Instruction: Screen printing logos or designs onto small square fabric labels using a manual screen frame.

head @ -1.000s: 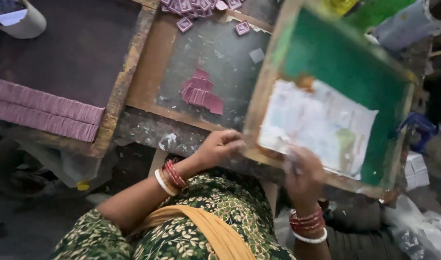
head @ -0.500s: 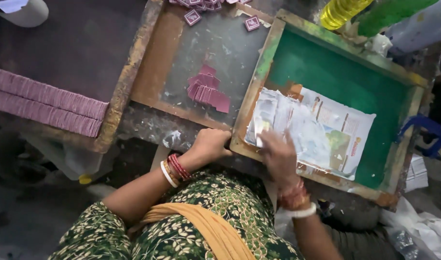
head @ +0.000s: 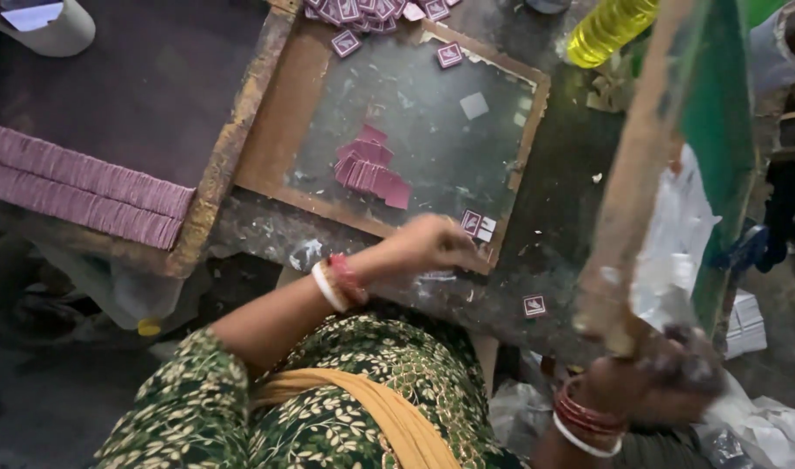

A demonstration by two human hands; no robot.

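Left hand [head: 432, 243] at frame centre: arm extended from lower left, wrist bangled, fingers curled downward, slightly blurred. Right hand [head: 675, 369] at lower right: forearm raised from the bottom edge, bangled wrist, fingers closed in a grip, blurred.

The right hand [head: 653, 378] grips the lower edge of a green screen frame [head: 675, 165], tilted up on its side to the right of the glass plate [head: 415, 130]. The left hand [head: 432, 243] reaches to the plate's near right corner, fingers at a small pink card [head: 472, 221]. More pink cards [head: 371, 165] lie fanned at the plate's middle. A yellow bottle [head: 610, 30] stands beyond the plate, to its right.
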